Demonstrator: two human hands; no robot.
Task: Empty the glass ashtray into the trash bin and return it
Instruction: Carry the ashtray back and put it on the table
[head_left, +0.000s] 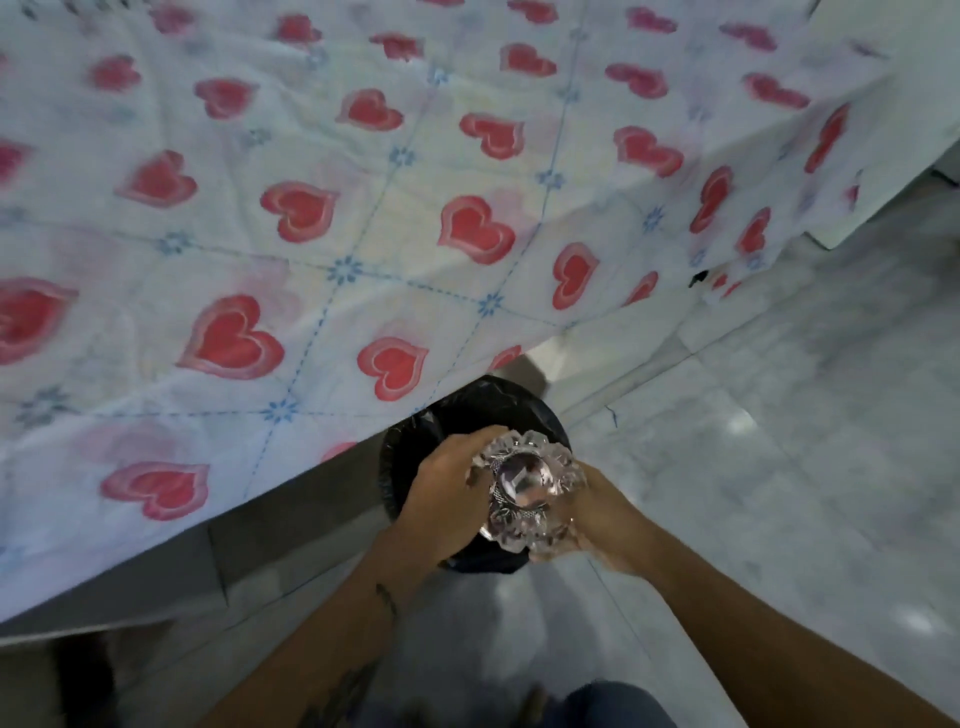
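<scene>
Just beyond your grip the table edge runs diagonally, its tablecloth (322, 249) overhanging part of the trash bin (415, 441); to the right of your hands the floor (779, 441) lies open. The cloth is thin and creased, white with red hearts and blue stitched lines; the floor is pale, glossy marble tile; the bin is round and lined with a crinkled black bag. The glass ashtray (524, 488) is thick cut glass with a scalloped rim — you hold it between both hands directly over the bin's mouth. Your left hand (447, 499) wraps its left side, fingers curled closed on the rim; your right hand (608, 519) cups the right side from beneath.
</scene>
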